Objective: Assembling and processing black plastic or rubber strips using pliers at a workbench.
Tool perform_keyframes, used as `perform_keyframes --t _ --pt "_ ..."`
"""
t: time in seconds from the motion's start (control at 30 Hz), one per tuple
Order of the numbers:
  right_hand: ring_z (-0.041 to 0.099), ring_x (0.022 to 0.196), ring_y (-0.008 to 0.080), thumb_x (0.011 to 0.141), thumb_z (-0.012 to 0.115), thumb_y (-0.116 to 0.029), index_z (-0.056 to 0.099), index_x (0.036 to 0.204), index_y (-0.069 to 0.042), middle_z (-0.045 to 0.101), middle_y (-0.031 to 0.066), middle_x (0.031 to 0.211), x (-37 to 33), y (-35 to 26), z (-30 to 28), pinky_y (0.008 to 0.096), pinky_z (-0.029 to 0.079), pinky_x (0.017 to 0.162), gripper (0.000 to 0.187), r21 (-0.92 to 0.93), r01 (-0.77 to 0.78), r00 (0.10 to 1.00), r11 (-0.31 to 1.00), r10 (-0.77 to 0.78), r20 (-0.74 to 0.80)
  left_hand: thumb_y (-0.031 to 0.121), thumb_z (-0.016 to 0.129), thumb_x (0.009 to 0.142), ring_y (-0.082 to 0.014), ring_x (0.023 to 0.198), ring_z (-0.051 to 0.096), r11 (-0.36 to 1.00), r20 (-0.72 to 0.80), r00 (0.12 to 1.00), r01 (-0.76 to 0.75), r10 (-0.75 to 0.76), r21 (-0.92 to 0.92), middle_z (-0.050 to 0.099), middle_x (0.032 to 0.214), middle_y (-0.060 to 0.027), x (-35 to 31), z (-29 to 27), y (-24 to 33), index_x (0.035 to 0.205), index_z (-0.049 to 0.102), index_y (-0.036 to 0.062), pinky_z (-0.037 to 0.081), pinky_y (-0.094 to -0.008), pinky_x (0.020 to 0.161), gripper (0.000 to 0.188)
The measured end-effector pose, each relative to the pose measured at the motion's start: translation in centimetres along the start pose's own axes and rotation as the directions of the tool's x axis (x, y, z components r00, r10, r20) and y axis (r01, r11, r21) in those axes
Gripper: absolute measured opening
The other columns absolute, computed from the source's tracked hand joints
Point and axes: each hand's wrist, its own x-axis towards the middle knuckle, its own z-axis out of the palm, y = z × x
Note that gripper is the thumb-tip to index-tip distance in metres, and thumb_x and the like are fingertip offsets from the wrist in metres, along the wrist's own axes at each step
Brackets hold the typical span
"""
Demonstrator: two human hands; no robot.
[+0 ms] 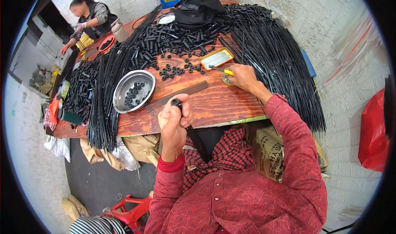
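My left hand (174,120) is raised over the table's near edge, its fingers closed round a black tubular piece (176,102) with a round open end facing up. A dark rod (198,143) runs down below this hand toward my lap; whether it joins the piece, I cannot tell. My right hand (243,78) grips a slim yellow-handled tool (228,72) with a dark, thin front end. That tip lies by the near edge of a yellow tray (220,63) of pale, thin contents. Partly hidden under the right hand is a small round container (225,80).
A metal bowl (120,94) of small black rings stands left of a flat wooden strip (177,96). Black tubes (165,38) and long black rods (272,40) cover much of the wooden table (222,104). A black bag (198,12) lies behind. Another person (97,19) works far left.
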Motion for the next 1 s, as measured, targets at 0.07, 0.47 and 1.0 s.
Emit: perform_keyframes --t 0.07,0.47,1.0 --pt "0.069 0.083 0.0382 0.082 0.071 -0.027 0.073 0.098 -0.005 0.072 0.0177 0.096 0.0 -0.5 -0.7 0.0478 0.055 0.073 0.027 0.088 -0.116 0.993 0.989 0.117 -0.006 0.030 0.057 0.105 -0.0069 0.064 0.039 1.000 0.000 1.000 0.006 -0.006 -0.011 0.050 0.087 -0.0021 0.1 -0.2 -0.2 0.129 0.054 -0.0031 0.032 -0.0216 0.055 0.041" --pt "0.050 0.063 0.0038 0.093 0.071 -0.021 0.066 0.088 -0.005 0.056 -0.0047 0.071 -3.0 -13.7 -11.8 0.0240 0.041 0.056 0.018 0.915 -0.281 0.944 0.289 -0.087 0.317 0.025 0.063 0.102 -0.0045 0.066 0.038 1.000 -0.033 0.999 0.031 -0.031 -0.003 0.053 0.087 0.0013 0.7 0.4 -0.6 0.130 0.059 -0.0028 0.031 -0.0204 0.059 0.040" --pt "0.054 0.064 0.0041 0.092 0.073 -0.012 0.068 0.095 -0.003 0.061 -0.0034 0.077 -3.6 -16.0 -11.7 0.0232 0.044 0.057 0.011 0.962 -0.149 0.977 0.229 -0.115 0.179 0.015 0.071 0.094 -0.0047 0.064 0.043 0.998 -0.083 0.995 0.053 -0.051 0.016 0.062 0.096 -0.0034 0.4 0.6 -0.3 0.128 0.058 -0.0019 0.034 -0.0202 0.058 0.040"
